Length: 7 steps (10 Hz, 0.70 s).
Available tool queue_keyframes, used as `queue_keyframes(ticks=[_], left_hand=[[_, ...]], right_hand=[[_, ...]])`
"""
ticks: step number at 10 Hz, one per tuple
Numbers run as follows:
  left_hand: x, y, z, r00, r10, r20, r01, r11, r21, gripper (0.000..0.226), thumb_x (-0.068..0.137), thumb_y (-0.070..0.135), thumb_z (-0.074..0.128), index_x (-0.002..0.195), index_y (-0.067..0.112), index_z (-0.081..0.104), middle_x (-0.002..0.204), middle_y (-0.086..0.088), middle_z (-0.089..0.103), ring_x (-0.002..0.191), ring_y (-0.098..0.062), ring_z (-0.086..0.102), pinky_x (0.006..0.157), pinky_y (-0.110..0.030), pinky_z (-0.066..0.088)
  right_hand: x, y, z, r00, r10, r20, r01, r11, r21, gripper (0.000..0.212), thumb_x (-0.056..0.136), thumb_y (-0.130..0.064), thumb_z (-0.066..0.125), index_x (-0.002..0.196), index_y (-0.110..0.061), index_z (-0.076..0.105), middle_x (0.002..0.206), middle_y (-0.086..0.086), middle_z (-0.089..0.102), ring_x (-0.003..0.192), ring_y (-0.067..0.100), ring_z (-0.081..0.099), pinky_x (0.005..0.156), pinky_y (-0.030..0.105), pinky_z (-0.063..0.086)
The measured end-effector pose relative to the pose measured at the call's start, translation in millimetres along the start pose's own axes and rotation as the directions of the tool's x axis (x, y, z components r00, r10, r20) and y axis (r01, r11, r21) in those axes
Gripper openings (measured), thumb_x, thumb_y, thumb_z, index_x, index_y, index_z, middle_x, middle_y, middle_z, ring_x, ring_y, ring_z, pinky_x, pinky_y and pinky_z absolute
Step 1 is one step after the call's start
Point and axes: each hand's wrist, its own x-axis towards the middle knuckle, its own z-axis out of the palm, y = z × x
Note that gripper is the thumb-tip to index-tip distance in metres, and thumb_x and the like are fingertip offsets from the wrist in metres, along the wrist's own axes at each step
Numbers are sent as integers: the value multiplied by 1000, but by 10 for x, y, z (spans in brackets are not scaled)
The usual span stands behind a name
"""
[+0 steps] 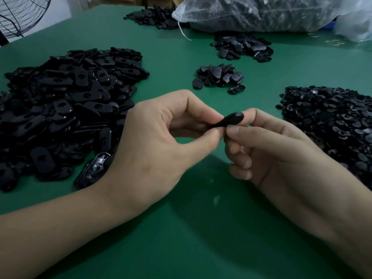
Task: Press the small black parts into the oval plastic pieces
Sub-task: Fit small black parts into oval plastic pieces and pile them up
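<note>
Frame centre: left hand [161, 137] and right hand [267, 146] both pinch one oval piece [231, 121] above the table [181, 238] — insert hidden. Likely risk: uneven squeeze, part slips — seats crooked.

No legible text, label, brand, number or sign anywhere in view.

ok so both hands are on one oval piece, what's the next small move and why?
Probably one firm squeeze. The left hand and right hand both pinch the oval piece, held above the green table. No small black part shows on it. Fingertips cover part of the piece, so seating cannot be confirmed. Pressing before setting it down seems safer.
</note>
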Motion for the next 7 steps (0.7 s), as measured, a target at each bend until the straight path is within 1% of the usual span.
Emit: queue_keyframes(ticks=[1,2,5,6,7], left_hand=[[-11,5,1,999,36,-14,-35,998,56,19,83,6,81,87,21,70,90,9,79,82,-10,77,77,-20,59],[-17,22,5,998,50,-22,-48,995,83,18,83,6,81,87,20,71,90,10,79,82,-8,77,78,-20,59],[-20,50,6,999,42,-31,-40,996,84,16,84,5,81,87,17,72,90,8,80,81,-9,77,77,-22,60],[-26,45,0,999,39,-7,-38,995,95,18,85,7,80,90,23,71,97,5,78,86,-11,76,78,-26,61],[-19,60,-17,999,32,9,-33,995,98,24,86,9,80,93,29,69,102,3,76,91,-14,75,83,-30,61]], right_hand=[[16,-2,-7,999,28,34,-30,998,62,15,72,-14,73,84,-15,63,64,3,59,50,11,46,48,22,43],[27,4,-21,998,31,50,-35,995,94,16,73,-14,73,85,-15,62,64,2,59,51,11,47,50,22,44],[15,-3,-10,998,3,67,-9,996,86,16,73,-15,72,86,-15,61,65,2,58,53,10,48,53,21,42],[12,-2,-5,998,8,61,-13,997,76,13,73,-15,72,83,-16,64,65,1,59,53,10,49,53,21,42],[2,-12,0,998,17,66,-22,997,78,11,74,-15,72,82,-16,66,66,1,59,53,10,49,54,21,43]])
